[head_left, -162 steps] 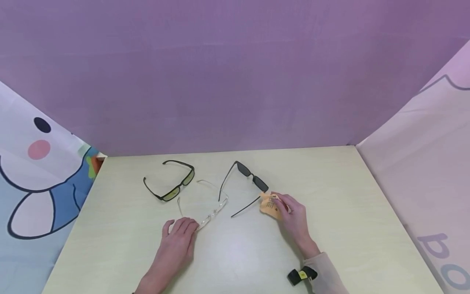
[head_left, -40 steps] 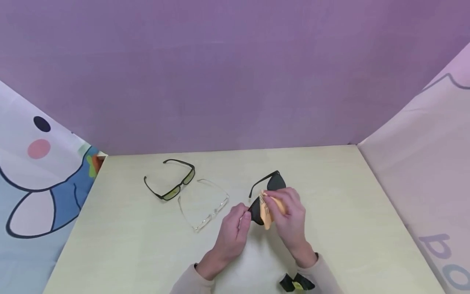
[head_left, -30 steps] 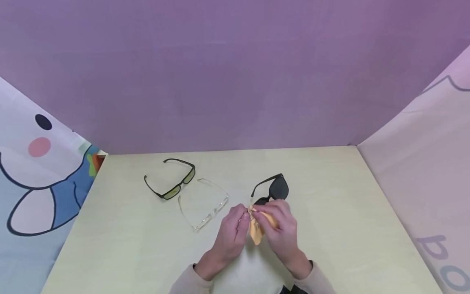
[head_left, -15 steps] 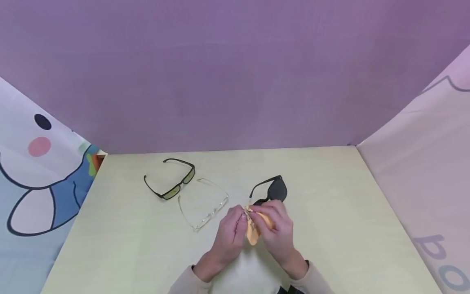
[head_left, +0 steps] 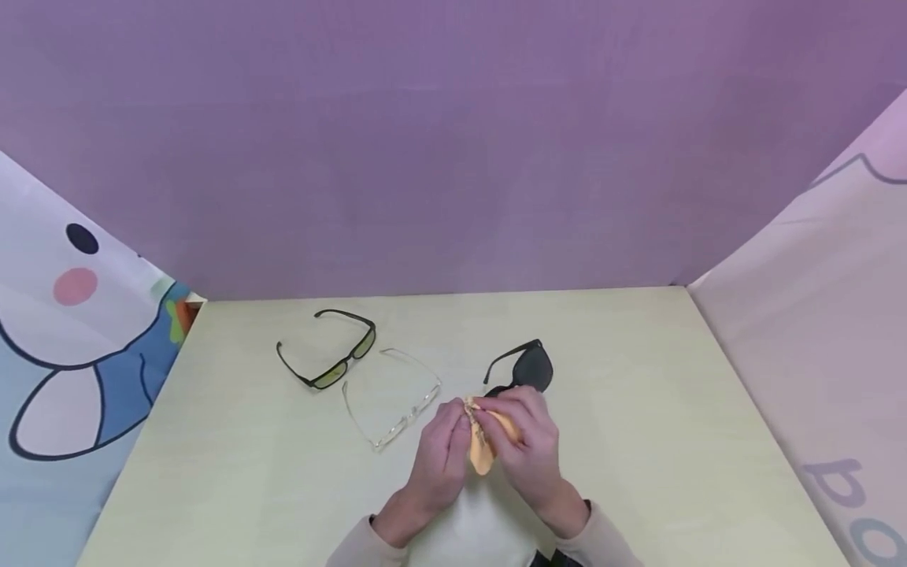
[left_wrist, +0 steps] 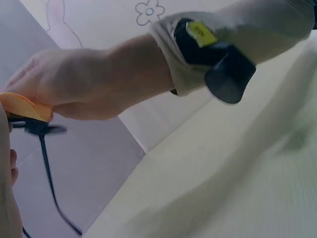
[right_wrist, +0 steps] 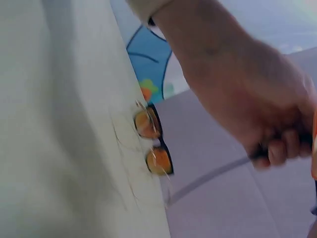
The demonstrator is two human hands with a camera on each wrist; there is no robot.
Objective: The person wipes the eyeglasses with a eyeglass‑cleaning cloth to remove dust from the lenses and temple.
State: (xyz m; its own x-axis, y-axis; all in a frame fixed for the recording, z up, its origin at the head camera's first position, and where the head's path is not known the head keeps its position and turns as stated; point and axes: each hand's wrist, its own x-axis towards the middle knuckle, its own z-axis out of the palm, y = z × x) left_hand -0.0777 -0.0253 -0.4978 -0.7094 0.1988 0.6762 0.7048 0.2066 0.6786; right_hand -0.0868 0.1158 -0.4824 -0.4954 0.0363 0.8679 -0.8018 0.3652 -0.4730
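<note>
Held above the table are black sunglasses (head_left: 533, 368), one dark lens showing and the other hidden behind the fingers and a cloth. My left hand (head_left: 441, 457) grips them near one end; in the right wrist view the left fingers curl round the dark temple (right_wrist: 213, 173). My right hand (head_left: 524, 445) pinches an orange cleaning cloth (head_left: 483, 453) folded over the near lens, and its fingertips almost meet the left ones. From the left wrist view, the cloth (left_wrist: 22, 105) lies over the frame, with a thin temple (left_wrist: 49, 168) hanging below.
On the pale table (head_left: 283, 504), to the left, lie black-framed glasses with yellowish lenses (head_left: 331, 374) and clear thin-framed glasses (head_left: 405, 419), both with temples unfolded. A purple cloth wall (head_left: 439, 157) closes the back. A black strapped device (left_wrist: 208, 54) is on the right sleeve.
The left hand left the clear glasses and took up the sunglasses from the table. The right hand brought the cloth onto the near lens. Lately both hands drifted slightly left.
</note>
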